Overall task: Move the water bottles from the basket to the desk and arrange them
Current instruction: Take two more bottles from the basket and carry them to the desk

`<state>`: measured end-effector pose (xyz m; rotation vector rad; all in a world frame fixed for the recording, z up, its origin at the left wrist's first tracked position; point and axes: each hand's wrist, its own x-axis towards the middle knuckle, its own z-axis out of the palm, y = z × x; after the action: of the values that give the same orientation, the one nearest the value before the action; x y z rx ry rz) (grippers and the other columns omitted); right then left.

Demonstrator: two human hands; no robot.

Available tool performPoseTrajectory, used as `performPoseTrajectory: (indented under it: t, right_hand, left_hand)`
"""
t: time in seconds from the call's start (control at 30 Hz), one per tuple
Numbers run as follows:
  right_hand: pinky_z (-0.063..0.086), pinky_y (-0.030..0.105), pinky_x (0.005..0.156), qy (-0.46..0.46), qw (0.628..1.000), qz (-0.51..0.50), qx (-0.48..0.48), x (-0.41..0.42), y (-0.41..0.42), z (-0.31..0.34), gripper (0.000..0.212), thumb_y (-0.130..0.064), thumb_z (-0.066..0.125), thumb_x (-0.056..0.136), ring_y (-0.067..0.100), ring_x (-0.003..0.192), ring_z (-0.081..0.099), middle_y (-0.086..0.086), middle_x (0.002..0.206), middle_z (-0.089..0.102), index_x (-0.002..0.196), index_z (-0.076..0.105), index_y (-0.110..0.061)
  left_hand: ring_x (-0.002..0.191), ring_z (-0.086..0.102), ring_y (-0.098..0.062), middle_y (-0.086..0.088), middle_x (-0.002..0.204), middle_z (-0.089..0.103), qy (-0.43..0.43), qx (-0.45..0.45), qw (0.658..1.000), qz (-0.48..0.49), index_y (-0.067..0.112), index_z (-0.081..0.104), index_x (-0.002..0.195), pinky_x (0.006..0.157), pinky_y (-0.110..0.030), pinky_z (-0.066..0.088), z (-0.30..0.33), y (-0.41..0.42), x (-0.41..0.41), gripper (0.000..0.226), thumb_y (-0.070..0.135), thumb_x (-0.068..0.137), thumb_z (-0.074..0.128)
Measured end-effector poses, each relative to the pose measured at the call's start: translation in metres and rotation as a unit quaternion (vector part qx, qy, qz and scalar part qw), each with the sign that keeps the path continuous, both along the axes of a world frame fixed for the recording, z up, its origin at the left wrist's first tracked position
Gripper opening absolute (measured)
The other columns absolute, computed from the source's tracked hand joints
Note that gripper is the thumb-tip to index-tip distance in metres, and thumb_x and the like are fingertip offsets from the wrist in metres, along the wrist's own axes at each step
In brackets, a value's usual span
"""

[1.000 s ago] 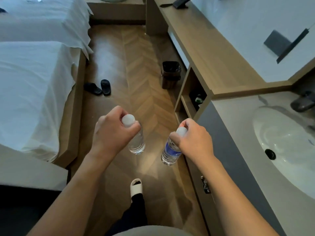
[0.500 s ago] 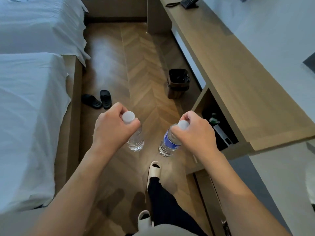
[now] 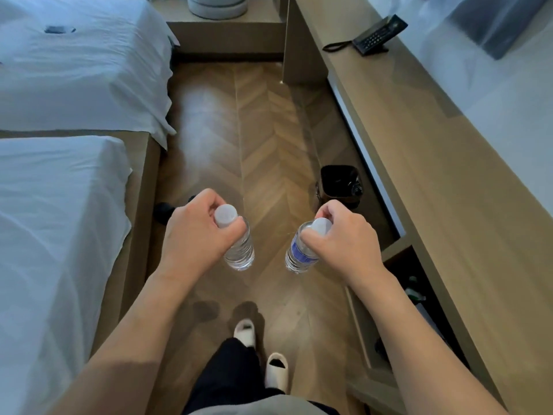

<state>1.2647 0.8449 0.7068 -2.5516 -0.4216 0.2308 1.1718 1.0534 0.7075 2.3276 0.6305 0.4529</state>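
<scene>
My left hand (image 3: 197,232) grips a clear water bottle (image 3: 241,250) by its neck, white cap up, and the bottle hangs over the floor. In my right hand (image 3: 344,244) hangs a second water bottle (image 3: 299,256) with a blue label, also held by the neck just under its white cap. Both bottles are carried upright at waist height in the aisle. The long wooden desk (image 3: 419,163) runs along the right side, to the right of my right hand. No basket is in view.
Two white beds (image 3: 59,85) line the left side. A black bin (image 3: 339,184) stands on the herringbone floor by the desk. A black telephone (image 3: 377,35) sits at the desk's far end. An open shelf (image 3: 416,292) holds small items. My slippered feet (image 3: 260,351) are below.
I have walked forward along the aisle; the sink has left the view and the desk and telephone have come in. Both hands keep the same hold on the bottles.
</scene>
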Motion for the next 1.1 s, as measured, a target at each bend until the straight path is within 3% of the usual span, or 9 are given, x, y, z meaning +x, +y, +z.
performPoseTrajectory:
  t: [0.3,0.47,0.6,0.87,1.1]
  right_hand:
    - [0.056,0.039,0.067,-0.013,1.000,-0.004,-0.017,0.152,0.125,0.001,0.024,-0.044,0.062,0.069,0.017,0.069,0.061,-0.008,0.072,0.061,0.082,0.053,-0.025]
    - [0.057,0.039,0.066,-0.018,1.000,-0.013,0.000,0.229,0.193,0.017,0.024,-0.043,0.064,0.072,0.016,0.069,0.062,-0.008,0.070,0.060,0.083,0.053,-0.025]
    - [0.057,0.039,0.064,-0.017,1.000,-0.010,0.014,0.284,0.236,0.023,0.024,-0.043,0.063,0.070,0.015,0.067,0.061,-0.009,0.068,0.059,0.082,0.052,-0.025]
    - [0.055,0.035,0.061,0.001,1.000,0.005,0.020,0.417,0.320,0.006,0.023,-0.043,0.064,0.070,0.013,0.067,0.060,-0.009,0.068,0.060,0.079,0.053,-0.025]
    - [0.056,0.034,0.061,-0.012,0.999,0.026,0.031,0.545,0.385,0.011,0.022,-0.041,0.065,0.073,0.013,0.066,0.060,-0.010,0.070,0.059,0.082,0.054,-0.025]
  left_hand:
    - [0.061,0.059,-0.012,0.009,0.060,0.060,-0.028,-0.027,0.998,-0.041,0.024,0.055,0.073,0.060,-0.033,0.049,-0.004,0.117,0.159,0.024,0.034,0.068,0.077]
    - [0.058,0.055,-0.006,0.014,0.060,0.059,-0.048,-0.073,0.996,-0.033,0.026,0.056,0.074,0.056,-0.020,0.043,0.010,0.185,0.239,0.023,0.031,0.070,0.077]
    - [0.055,0.053,-0.005,0.010,0.061,0.060,-0.070,-0.097,0.993,-0.010,0.024,0.058,0.075,0.056,-0.026,0.047,0.013,0.229,0.294,0.021,0.028,0.070,0.078]
    - [0.063,0.055,-0.004,0.009,0.059,0.055,-0.043,-0.026,0.998,0.032,0.022,0.060,0.078,0.055,-0.018,0.039,0.001,0.309,0.419,0.021,0.029,0.070,0.077]
    - [0.062,0.058,-0.010,0.008,0.068,0.063,-0.058,-0.031,0.997,0.048,0.024,0.059,0.082,0.060,-0.028,0.047,0.016,0.373,0.541,0.024,0.034,0.071,0.078]
